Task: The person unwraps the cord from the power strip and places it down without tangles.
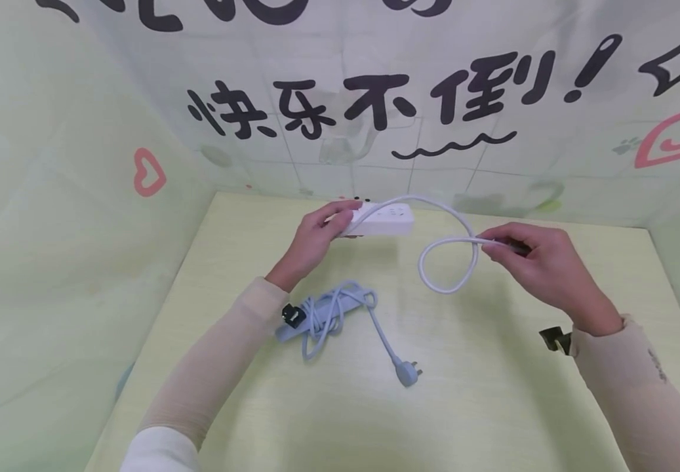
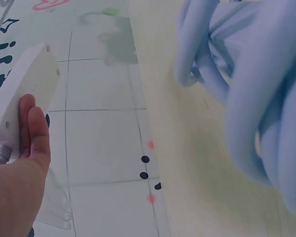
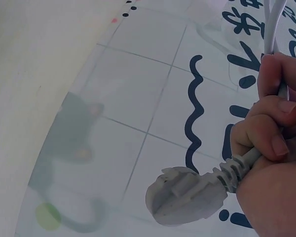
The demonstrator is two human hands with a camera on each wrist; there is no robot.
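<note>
My left hand grips one end of a white power strip, held above the far part of the table. In the left wrist view, my fingers curl under the strip's back. The strip's white cord arches to the right and makes one loose loop. My right hand holds this cord near its plug end, and the grey-white plug sticks out below the curled fingers in the right wrist view. Under my left wrist lies a blue power strip with its cord wrapped round it.
The blue strip's plug lies on the pale wooden table, prongs to the right. A printed white cloth with black lettering hangs behind the table's far edge. Pale green cloth walls stand on both sides.
</note>
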